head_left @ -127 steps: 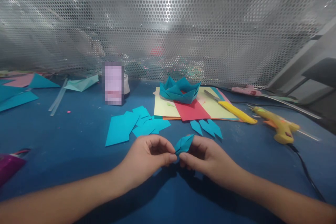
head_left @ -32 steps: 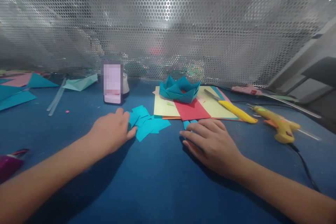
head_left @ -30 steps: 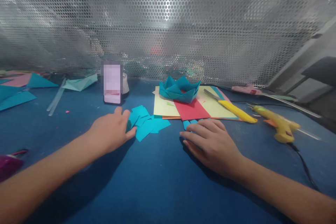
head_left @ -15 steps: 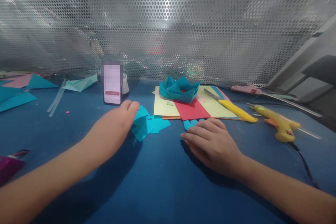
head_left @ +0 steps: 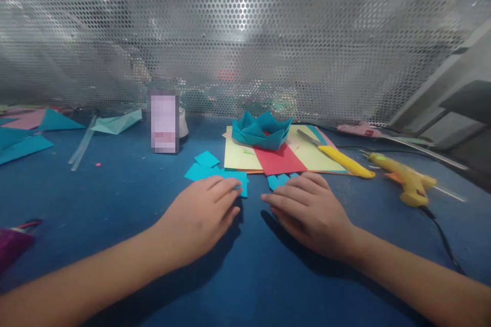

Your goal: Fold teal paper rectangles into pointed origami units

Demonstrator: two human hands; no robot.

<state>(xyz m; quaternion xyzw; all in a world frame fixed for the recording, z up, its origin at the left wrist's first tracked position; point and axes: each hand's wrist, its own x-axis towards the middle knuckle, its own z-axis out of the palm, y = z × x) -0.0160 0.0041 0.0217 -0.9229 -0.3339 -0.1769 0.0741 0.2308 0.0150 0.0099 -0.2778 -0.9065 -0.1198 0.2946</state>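
Note:
My left hand (head_left: 203, 212) is over the near edge of several small blue paper pieces (head_left: 205, 166) lying overlapped on the blue table. Its fingers are loosely bent, with the thumb apart from them; whether the fingertips touch the paper I cannot tell. My right hand (head_left: 310, 212) rests palm down on the table, fingers stretched toward the left, nothing seen in it. Just beyond its knuckles, narrow folded blue paper strips (head_left: 279, 181) stick out from under a red paper sheet (head_left: 282, 159). Behind stands a folded blue paper lotus shape (head_left: 262, 132).
A stack of coloured paper (head_left: 238, 156) lies under the lotus, with a yellow utility knife (head_left: 345, 161) on it. To the right is a yellow glue gun (head_left: 406, 176) with its cord. A phone (head_left: 164, 122) stands at the left, near clear glue sticks (head_left: 82, 143). Perforated metal (head_left: 245, 25) closes the back.
My left hand has moved right and nearer, from the left side of the blue pieces to their near edge. The pieces have shifted slightly. My right hand has stayed put.

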